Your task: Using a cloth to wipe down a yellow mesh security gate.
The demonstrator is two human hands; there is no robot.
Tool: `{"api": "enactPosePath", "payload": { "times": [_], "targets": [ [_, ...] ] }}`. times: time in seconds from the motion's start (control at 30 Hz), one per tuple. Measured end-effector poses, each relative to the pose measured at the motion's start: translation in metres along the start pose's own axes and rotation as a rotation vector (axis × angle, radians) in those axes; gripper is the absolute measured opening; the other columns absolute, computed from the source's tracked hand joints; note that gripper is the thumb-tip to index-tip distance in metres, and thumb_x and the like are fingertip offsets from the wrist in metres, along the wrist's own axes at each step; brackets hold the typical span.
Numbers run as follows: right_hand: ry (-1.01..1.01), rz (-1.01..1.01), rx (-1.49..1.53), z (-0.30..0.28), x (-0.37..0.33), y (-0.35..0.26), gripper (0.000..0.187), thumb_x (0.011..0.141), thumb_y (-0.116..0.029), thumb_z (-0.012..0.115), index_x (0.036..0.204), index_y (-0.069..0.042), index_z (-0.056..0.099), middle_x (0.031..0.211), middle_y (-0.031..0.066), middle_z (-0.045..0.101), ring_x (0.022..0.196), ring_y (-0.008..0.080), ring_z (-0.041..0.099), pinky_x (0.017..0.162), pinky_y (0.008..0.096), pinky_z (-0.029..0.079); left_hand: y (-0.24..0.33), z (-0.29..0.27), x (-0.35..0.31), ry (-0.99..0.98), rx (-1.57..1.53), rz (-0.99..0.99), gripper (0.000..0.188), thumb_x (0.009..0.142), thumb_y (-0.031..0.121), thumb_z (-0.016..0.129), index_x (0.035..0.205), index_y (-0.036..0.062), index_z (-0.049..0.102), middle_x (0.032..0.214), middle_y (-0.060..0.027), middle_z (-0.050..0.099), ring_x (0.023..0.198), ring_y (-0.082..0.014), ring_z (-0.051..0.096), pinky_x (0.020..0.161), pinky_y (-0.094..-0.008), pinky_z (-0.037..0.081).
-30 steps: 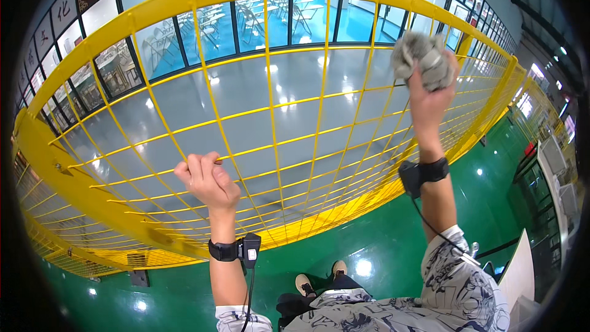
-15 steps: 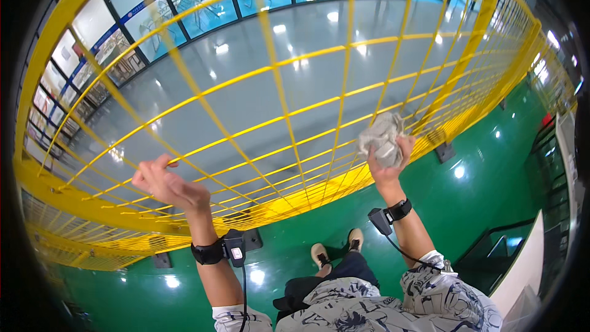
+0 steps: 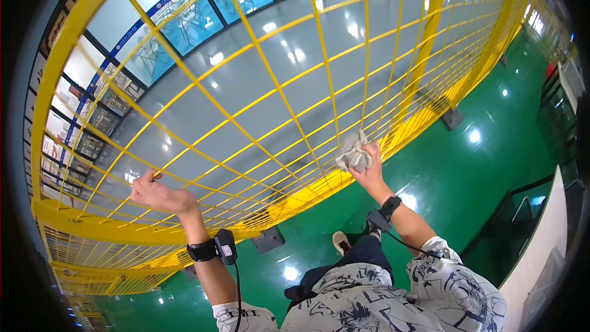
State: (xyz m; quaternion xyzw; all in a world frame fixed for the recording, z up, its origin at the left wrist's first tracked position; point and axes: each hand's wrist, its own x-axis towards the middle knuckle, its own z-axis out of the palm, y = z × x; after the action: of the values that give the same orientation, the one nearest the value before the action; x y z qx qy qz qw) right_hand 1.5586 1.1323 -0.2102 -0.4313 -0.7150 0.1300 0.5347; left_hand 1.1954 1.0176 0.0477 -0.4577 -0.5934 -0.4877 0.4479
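Observation:
A yellow wire mesh fence (image 3: 279, 86) stands upright in front of me. My left hand (image 3: 158, 195) is closed, its fingers hooked round a wire of the mesh at the left. In my right hand (image 3: 371, 175) is a crumpled grey cloth (image 3: 354, 155), pressed against the lower wires right of the middle. The folds of the cloth hide part of my fingers and the wires behind it. Each wrist carries a black strap with a small box and a cable.
Green floor (image 3: 424, 209) lies on my side of the fence, grey floor beyond it. Black feet (image 3: 268, 240) hold the fence posts at the bottom. A white panel (image 3: 541, 233) with a dark frame stands at the right. Glass partitions with furniture line the far side.
The view has turned and shifted along the fence. My right hand has moved left and slightly down in view with the cloth. My left hand still grips the mesh.

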Motion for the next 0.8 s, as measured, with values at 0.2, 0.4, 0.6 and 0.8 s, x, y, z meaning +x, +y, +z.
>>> {"api": "enactPosePath", "payload": {
  "times": [0.2,0.4,0.6,0.8],
  "targets": [
    [-0.596,0.365,-0.139,-0.067,-0.048,0.011,0.067,0.066,-0.037,0.077,0.123,-0.011,0.053,0.114,0.0207,0.055,0.104,0.0415,0.056,0.090,0.0448,0.048,0.015,-0.012,0.004,-0.103,0.015,-0.017,0.035,0.089,0.027,0.035,0.087,-0.0016,0.056,0.079,-0.0131,0.047,0.090,-0.0298,0.036,0.080,-0.0416,0.031],
    [-0.081,-0.183,-0.160,-0.140,0.118,-0.063,0.061,0.064,-0.029,0.081,0.114,-0.005,0.057,0.104,0.0191,0.060,0.099,0.0393,0.056,0.091,0.0451,0.045,0.021,-0.012,0.006,-0.046,-0.062,-0.082,0.032,0.084,0.024,0.038,0.084,-0.0017,0.057,0.081,-0.0147,0.049,0.092,-0.0311,0.037,0.076,-0.0402,0.035],
    [0.455,-0.515,0.269,-0.199,0.318,-0.197,0.050,0.078,-0.018,0.076,0.119,0.000,0.051,0.103,0.0123,0.059,0.092,0.0214,0.060,0.079,0.0343,0.049,0.023,-0.004,0.002,-0.058,-0.065,-0.068,0.033,0.084,0.024,0.037,0.085,-0.0020,0.057,0.081,-0.0144,0.048,0.093,-0.0312,0.036,0.077,-0.0406,0.036],
    [0.495,-0.607,-0.061,-0.164,0.360,-0.215,0.056,0.069,-0.017,0.079,0.118,-0.004,0.056,0.103,0.0137,0.060,0.092,0.0263,0.061,0.079,0.0347,0.048,0.025,-0.011,0.003,-0.107,-0.133,-0.118,0.031,0.084,0.024,0.037,0.086,0.0000,0.057,0.081,-0.0130,0.047,0.093,-0.0307,0.036,0.080,-0.0416,0.033]
  ]
}}
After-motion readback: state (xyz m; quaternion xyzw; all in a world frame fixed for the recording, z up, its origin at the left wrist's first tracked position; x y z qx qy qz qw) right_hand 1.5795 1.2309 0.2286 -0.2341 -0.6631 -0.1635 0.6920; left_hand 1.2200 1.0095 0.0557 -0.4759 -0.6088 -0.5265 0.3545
